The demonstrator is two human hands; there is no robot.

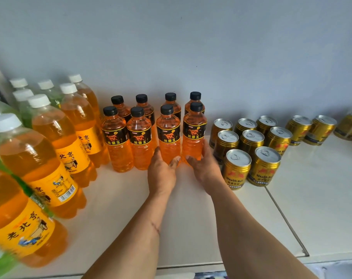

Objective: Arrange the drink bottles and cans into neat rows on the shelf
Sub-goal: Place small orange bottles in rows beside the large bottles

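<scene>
Several small orange bottles with black caps stand in two rows at the back middle of the white shelf point(191, 218). My left hand point(161, 172) grips the base of the third front bottle point(168, 133). My right hand point(204, 168) grips the base of the fourth front bottle point(194, 131) beside it. Both bottles stand upright on the shelf, close together. Gold cans point(237, 168) stand in rows just right of my right hand.
Large orange soda bottles with white caps point(48, 141) line the left side, with green bottles point(24, 103) behind them. More gold cans point(320, 129) stand apart at the far right. A seam point(285, 220) splits the shelf on the right. A pale wall rises behind.
</scene>
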